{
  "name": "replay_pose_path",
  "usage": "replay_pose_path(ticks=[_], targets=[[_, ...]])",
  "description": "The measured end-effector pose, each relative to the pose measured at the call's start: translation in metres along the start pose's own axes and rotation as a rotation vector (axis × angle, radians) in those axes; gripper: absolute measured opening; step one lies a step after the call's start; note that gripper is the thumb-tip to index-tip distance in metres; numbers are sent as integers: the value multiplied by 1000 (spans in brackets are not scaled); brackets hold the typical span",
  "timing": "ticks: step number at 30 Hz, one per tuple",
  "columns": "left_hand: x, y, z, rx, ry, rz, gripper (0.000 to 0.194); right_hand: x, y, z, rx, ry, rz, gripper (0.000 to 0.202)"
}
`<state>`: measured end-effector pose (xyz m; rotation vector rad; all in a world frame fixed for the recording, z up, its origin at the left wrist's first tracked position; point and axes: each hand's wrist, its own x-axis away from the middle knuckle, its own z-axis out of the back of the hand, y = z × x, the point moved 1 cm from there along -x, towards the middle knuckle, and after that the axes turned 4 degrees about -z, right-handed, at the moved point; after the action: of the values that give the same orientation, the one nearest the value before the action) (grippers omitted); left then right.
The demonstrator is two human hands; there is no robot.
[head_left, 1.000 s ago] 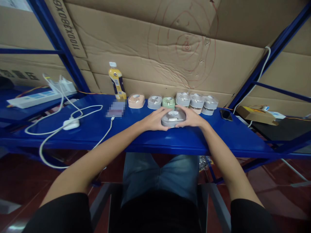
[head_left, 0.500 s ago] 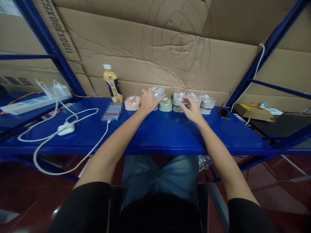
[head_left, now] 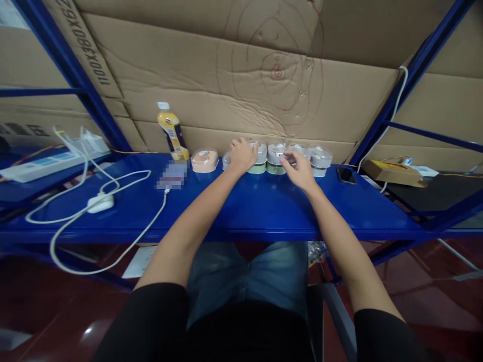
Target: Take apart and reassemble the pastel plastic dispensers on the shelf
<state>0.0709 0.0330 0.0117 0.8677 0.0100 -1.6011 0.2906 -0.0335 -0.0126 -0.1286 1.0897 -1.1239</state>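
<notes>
My left hand (head_left: 243, 159) grips a clear-lidded grey container (head_left: 261, 152) from its left side, fingers curled over it. This container rests on, or just over, a green container (head_left: 258, 168). My right hand (head_left: 300, 170) has its fingers bent and apart in front of the stacked containers; the fingertips are near or touching the stack (head_left: 275, 152), I cannot tell which. More stacked grey-topped containers (head_left: 320, 157) stand behind and right of it. On the left sits a single pink container (head_left: 205, 162), and another container (head_left: 225, 160) is partly hidden by my left hand.
The blue shelf (head_left: 241, 216) holds a yellow drink bottle (head_left: 172, 133), a blurred-out phone-like object (head_left: 172, 175) on a white cable, a white plug adapter (head_left: 100, 202) and a dark phone (head_left: 346, 175). A cardboard wall (head_left: 169, 65) rises behind. A power strip (head_left: 53, 160) lies far left.
My left hand has moved right, carrying the grey container from beside the green one to above it. My right hand has barely moved.
</notes>
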Motion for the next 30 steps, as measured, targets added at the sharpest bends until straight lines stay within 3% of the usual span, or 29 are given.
replay_pose_path(ticks=[4, 6, 10, 14, 17, 20, 22, 24, 26, 28, 30], targets=[[-2, -45, 35, -196, 46, 67, 65, 0, -3, 2, -29, 32, 5, 54], [-3, -70, 47, -278, 20, 128, 74, 0, -4, 2, -43, 37, 9, 55], [-5, -110, 52, -411, -81, 257, 82, 1, -4, -1, -41, 15, 17, 56], [-4, -127, 47, -406, -236, 307, 89, 2, -5, -1, -20, 8, 18, 54], [-1, -128, 53, -358, -202, 295, 88, 2, -4, 1, -7, 18, 16, 52], [4, -123, 70, -265, -10, 278, 83, 2, -4, 2, -10, 32, 20, 50], [11, -114, 82, -159, 122, 174, 84, 2, -4, 2, -15, 34, 22, 50], [21, -102, 87, -28, 170, -28, 89, 2, -6, 2, -22, 26, 42, 53], [36, -87, 82, 119, 89, -284, 94, 5, -10, 2, -24, -14, 109, 65], [53, -73, 67, 262, -102, -499, 101, 8, -13, 1, -26, -108, 211, 86], [68, -61, 48, 393, -275, -596, 108, 11, -16, -2, -29, -247, 294, 106]])
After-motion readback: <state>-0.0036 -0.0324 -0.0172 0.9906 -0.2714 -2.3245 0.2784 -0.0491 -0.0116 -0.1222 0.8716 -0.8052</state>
